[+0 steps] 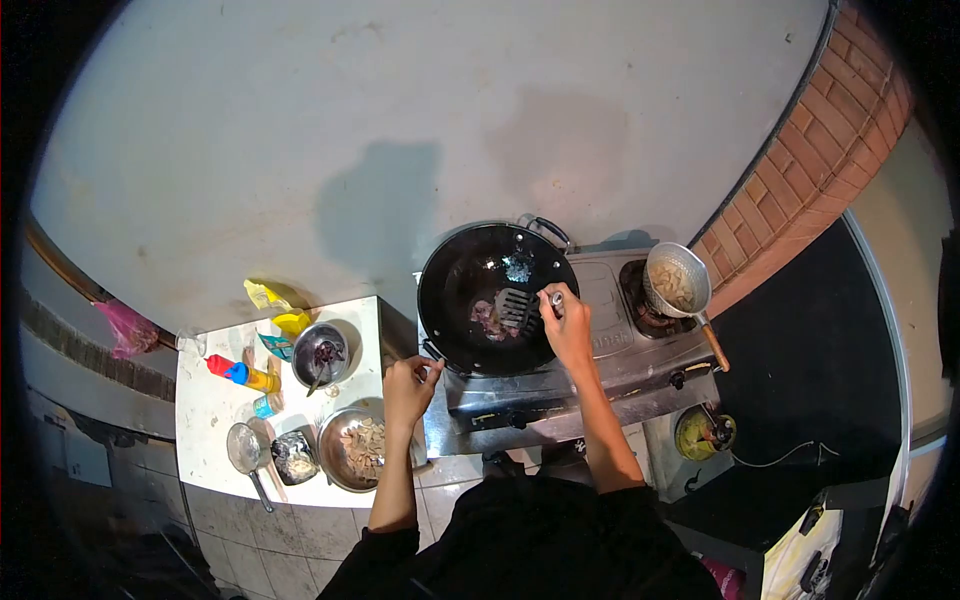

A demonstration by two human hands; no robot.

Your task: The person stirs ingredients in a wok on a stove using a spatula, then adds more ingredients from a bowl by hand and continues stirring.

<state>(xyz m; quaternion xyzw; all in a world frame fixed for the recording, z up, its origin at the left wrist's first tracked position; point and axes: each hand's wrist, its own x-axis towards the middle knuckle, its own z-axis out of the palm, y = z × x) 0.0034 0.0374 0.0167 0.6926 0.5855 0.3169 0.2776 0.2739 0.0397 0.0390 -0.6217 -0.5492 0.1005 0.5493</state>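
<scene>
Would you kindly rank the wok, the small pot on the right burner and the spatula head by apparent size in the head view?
1. wok
2. small pot
3. spatula head

The right hand [568,325] grips a spatula [517,308] whose blade lies left of the grip, in the wok [455,290]. A saucepan [677,282] sits to the right; the left hand [408,390] holds the wok's near-left handle.

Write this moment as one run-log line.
right hand: holds spatula in wok | left hand: grips wok handle | meat in wok | stove
</scene>
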